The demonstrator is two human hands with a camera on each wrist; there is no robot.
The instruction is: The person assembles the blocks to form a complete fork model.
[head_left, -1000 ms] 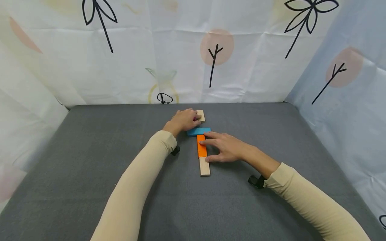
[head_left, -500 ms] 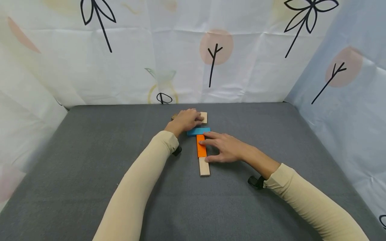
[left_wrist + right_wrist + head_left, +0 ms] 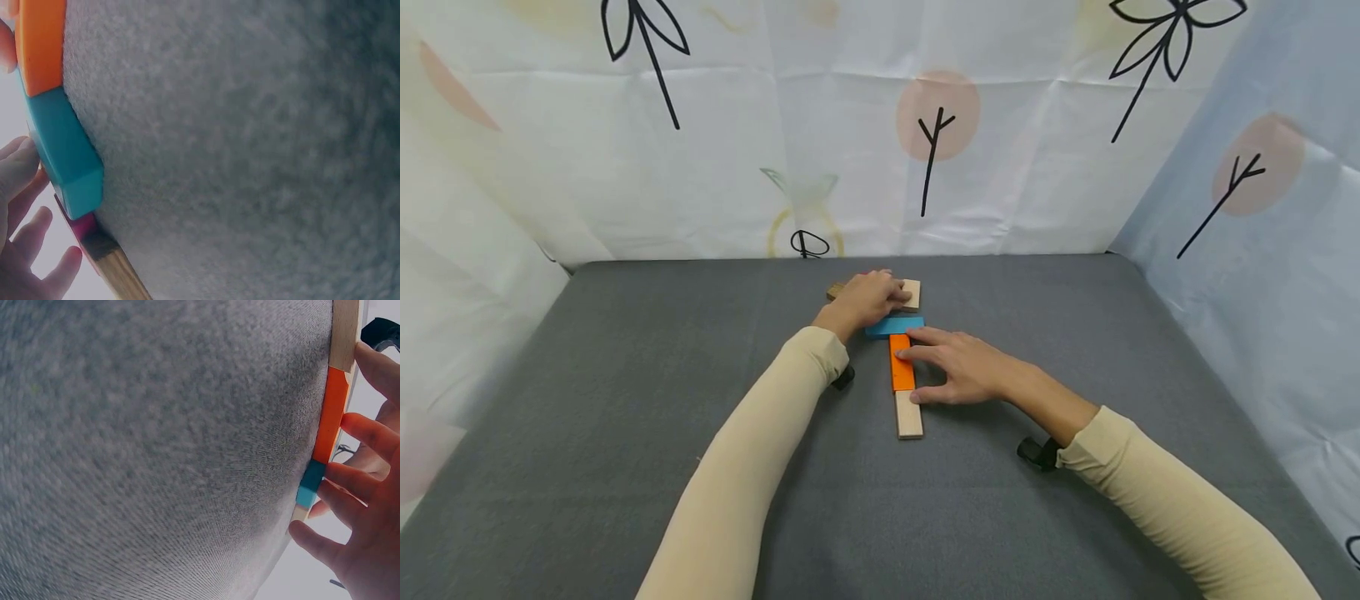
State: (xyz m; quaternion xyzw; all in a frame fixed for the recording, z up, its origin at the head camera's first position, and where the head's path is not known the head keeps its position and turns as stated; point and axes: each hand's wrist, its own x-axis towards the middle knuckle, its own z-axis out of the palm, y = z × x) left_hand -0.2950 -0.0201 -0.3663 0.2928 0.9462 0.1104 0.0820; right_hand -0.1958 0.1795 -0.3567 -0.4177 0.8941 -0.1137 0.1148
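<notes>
Right grip (image 3: pixel 973 367): spread, touching orange block (image 3: pixel 902 373), clasping nothing
Left grip (image 3: pixel 867 298): hold unclear
Blue block (image 3: pixel 895 326): abuts orange block, seemingly done
Far pale block (image 3: pixel 913 293): near far edge of counter (image 3: pixel 1037 292), seemingly unfinished

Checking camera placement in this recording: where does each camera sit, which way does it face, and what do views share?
Head: worn on the head, facing forward and down at the gray table; shows left hand, right hand and sleeves.
Left wrist: on that wrist, facing across the gray table; fingers show at left.
Right wrist: on that wrist, facing likewise; right fingers show at right.
Shared: both wrist views show the orange block and blue block.
</notes>
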